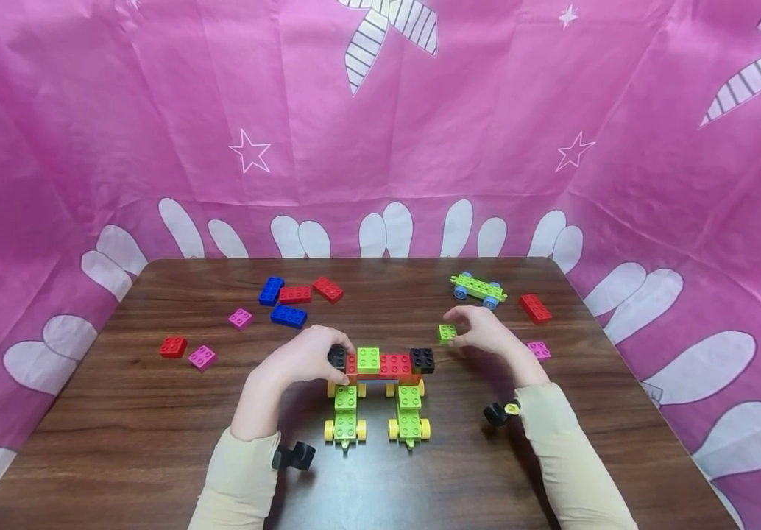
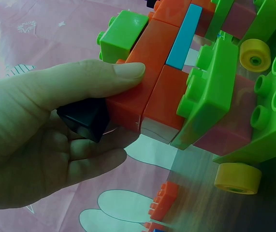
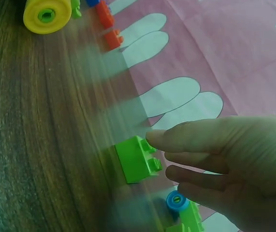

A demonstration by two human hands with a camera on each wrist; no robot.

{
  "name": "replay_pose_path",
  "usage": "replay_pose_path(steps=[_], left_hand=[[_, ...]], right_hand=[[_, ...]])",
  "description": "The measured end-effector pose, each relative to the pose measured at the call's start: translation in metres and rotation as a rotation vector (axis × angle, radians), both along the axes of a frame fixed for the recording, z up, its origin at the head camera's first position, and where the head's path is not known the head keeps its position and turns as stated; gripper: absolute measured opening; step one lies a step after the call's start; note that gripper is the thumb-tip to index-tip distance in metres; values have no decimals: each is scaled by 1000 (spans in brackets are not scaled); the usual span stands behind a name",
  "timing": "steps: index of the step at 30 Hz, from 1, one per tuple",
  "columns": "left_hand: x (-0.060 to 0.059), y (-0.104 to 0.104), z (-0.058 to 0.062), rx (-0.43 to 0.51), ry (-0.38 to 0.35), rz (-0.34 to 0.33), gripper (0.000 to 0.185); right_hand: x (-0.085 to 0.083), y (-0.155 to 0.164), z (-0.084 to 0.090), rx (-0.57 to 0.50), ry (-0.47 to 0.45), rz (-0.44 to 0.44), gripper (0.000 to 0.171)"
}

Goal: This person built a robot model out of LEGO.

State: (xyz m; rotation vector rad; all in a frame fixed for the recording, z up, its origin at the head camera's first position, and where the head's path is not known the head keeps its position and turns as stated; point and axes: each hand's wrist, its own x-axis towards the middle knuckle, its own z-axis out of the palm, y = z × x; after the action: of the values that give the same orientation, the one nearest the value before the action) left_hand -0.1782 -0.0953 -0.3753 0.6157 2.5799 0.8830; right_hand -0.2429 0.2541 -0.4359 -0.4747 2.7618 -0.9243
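Observation:
My left hand (image 1: 310, 355) grips the left end of a built model. In the left wrist view its thumb presses on a red brick (image 2: 145, 46), and a black brick (image 2: 84, 118) sits between thumb and fingers. The model has a row of red bricks (image 1: 395, 364), a lime brick (image 1: 369, 359) on top and a black brick (image 1: 422, 360) at its right end. Below are two lime wheeled bases (image 1: 346, 423) with yellow wheels. My right hand (image 1: 483, 330) is at a small lime brick (image 3: 135, 162) on the table, thumb tip right at its studs, fingers apart.
At the back right stand a lime car base (image 1: 478, 288) with blue wheels and a red brick (image 1: 536, 308). A pink brick (image 1: 539, 350) lies by the right wrist. Blue bricks (image 1: 288, 316), red bricks (image 1: 295, 294) and pink bricks (image 1: 202, 358) are scattered on the left.

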Motion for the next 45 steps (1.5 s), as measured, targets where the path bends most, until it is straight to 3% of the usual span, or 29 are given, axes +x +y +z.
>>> replay_pose_path(steps=[28,38,45], left_hand=[[-2,-1,-2,19,-4,-10,37],[0,-1,-2,25,-12,-2,37],[-1,-2,-1,23,-4,-8,36]], right_hand=[[-15,-7,-13,167,40,40,38],[-13,-10,-8,107,28,17,37],[-5,-17,5,62,112,21,39]])
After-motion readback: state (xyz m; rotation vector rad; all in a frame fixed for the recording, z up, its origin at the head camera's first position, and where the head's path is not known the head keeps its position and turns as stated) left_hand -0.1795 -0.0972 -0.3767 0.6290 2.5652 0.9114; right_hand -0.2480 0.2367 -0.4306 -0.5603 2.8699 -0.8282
